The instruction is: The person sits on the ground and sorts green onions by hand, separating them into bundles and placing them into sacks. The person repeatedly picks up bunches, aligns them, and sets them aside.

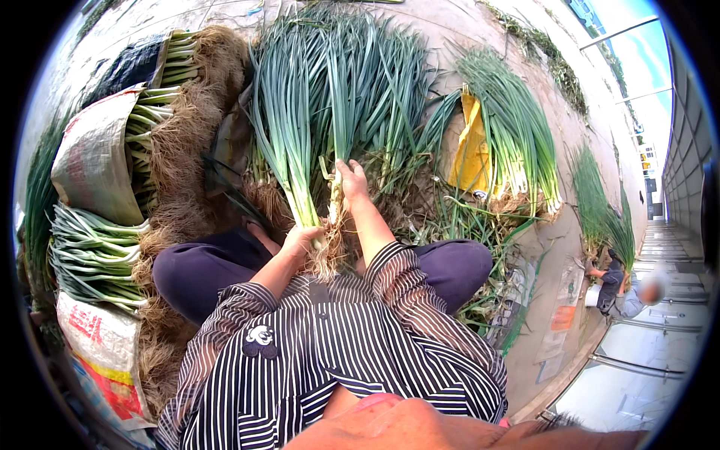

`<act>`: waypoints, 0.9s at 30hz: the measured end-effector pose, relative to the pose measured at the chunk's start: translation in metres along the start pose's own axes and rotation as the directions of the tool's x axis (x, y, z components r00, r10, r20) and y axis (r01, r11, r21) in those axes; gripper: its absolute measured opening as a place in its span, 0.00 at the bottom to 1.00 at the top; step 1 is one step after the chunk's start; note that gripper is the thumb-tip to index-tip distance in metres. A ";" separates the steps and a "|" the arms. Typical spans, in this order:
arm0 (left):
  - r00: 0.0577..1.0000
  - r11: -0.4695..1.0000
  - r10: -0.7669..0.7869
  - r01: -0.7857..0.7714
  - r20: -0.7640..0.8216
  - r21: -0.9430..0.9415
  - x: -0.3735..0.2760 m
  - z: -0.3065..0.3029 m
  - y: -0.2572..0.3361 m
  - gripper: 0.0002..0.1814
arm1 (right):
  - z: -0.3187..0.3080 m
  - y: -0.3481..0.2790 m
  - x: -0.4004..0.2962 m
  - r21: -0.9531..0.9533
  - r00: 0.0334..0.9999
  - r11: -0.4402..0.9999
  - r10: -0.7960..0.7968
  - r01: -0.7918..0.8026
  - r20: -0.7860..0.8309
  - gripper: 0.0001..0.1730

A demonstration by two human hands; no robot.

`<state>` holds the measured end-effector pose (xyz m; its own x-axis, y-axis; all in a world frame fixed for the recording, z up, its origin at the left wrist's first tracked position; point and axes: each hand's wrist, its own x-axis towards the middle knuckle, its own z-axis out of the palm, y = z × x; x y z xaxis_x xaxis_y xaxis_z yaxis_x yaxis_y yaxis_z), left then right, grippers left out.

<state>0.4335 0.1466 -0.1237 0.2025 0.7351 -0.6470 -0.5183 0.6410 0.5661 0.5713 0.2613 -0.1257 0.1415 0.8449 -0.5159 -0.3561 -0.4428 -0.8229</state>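
My left hand [301, 243] is closed around the lower stems of a bunch of long green onions [298, 197], just above their stringy roots [327, 260]. The bunch's dark green leaves point away from me. Just to its right, my right hand [353, 181] has its fingers on a separate green onion stalk [335, 203] with ragged, yellowish outer layers. Both hands are in front of my crossed legs. Past them lies a broad heap of green onions [388, 84], leaves pointing away and roots partly hidden.
Bundles wrapped in woven sacks [98, 154] line my left, roots facing me. Stripped leaves [467, 242] litter the right, below another bundle [517, 140] beside a yellow sack [471, 146]. A person [630, 292] sits at far right near more onions [593, 208].
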 end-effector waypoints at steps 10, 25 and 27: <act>1.000 0.989 0.019 -0.017 -0.012 0.144 0.012 -0.004 -0.014 0.10 | -0.026 0.020 -0.030 -0.928 0.849 0.260 -0.519 0.266 0.098 0.16; 0.996 0.998 -0.057 0.058 0.068 -0.009 -0.001 -0.004 0.000 0.10 | 0.013 0.010 0.029 0.466 0.925 0.883 0.226 -0.061 -0.307 0.15; 0.993 0.992 -0.108 0.111 0.054 -0.053 -0.005 0.000 0.001 0.08 | 0.016 0.017 0.022 0.367 0.915 0.921 0.027 0.134 -0.402 0.13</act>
<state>0.4318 0.1437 -0.1201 0.3018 0.6726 -0.6757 -0.5358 0.7059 0.4633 0.5533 0.2773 -0.1471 0.4913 0.6405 -0.5903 -0.6475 -0.1848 -0.7393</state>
